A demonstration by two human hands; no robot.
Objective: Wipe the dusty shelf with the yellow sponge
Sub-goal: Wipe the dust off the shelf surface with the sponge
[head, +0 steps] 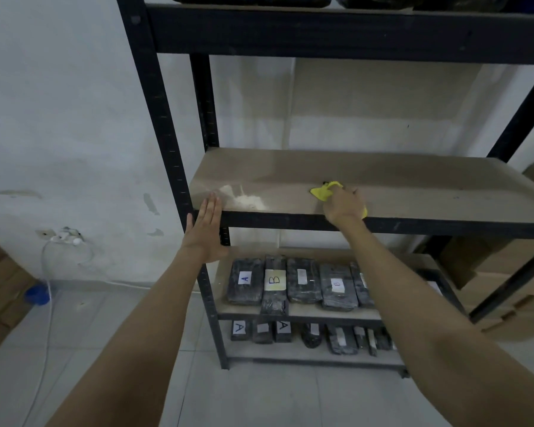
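Note:
The brown shelf board (413, 183) sits in a black metal rack at about chest height. A pale patch of white dust (248, 200) lies near its front left corner. My right hand (344, 206) presses a yellow sponge (322, 192) flat on the board near the front edge, right of the dust. The sponge sticks out to the left of my fingers and a bit shows behind the palm. My left hand (204, 229) is flat, fingers together, resting against the shelf's front left corner by the upright post, holding nothing.
Black wrapped packages (293, 283) labelled A, B and C fill the two lower shelves. Dark items sit on the top shelf. Cardboard boxes (506, 291) stand to the right, more at the far left. A white cable (48, 291) hangs from a wall socket.

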